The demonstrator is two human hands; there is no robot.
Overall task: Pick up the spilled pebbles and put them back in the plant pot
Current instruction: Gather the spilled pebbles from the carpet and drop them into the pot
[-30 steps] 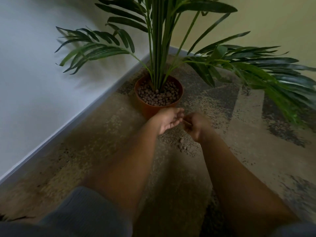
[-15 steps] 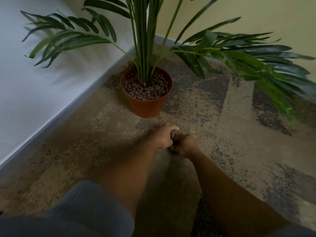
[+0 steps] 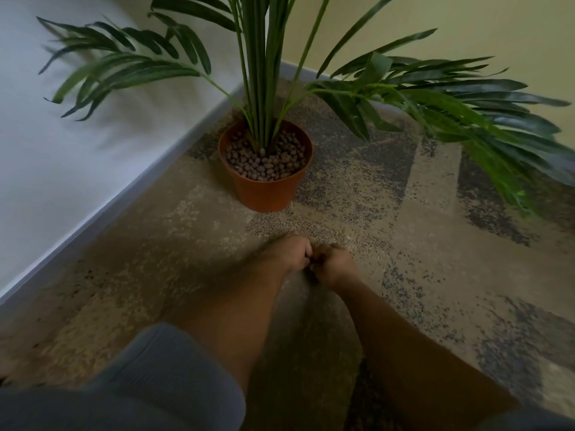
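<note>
On the patterned carpet (image 3: 420,231), just short of the plant pot (image 3: 266,194), I see my left hand (image 3: 291,251) and right hand (image 3: 334,264) pressed knuckle to knuckle, both lying low against the floor. A second ago the left hand was raised, palm up and cupped near the rim of the pot, while the right pinched beside it and a few loose pebbles lay bare on the carpet beneath; half a second ago both hands had dropped to that spot, and now they sit there much as then, with the pot a little farther off in view. Both hands are curled, fingers bent inward; whether either one is actually clamped on a pebble I cannot tell, since the contact point between them is dark and hidden by the knuckles. No spilled pebbles show on the carpet now; I judge the remaining ones lie under or between the hands. The pot itself stands upright in the corner, filled nearly to the rim with brown pebbles (image 3: 267,160) around the stems of the palm (image 3: 258,88). My reading: the drop from the rim to the floor marks another gathering pass, so the task is under way but unfinished, with a lift and tip into the pot yet to come.
</note>
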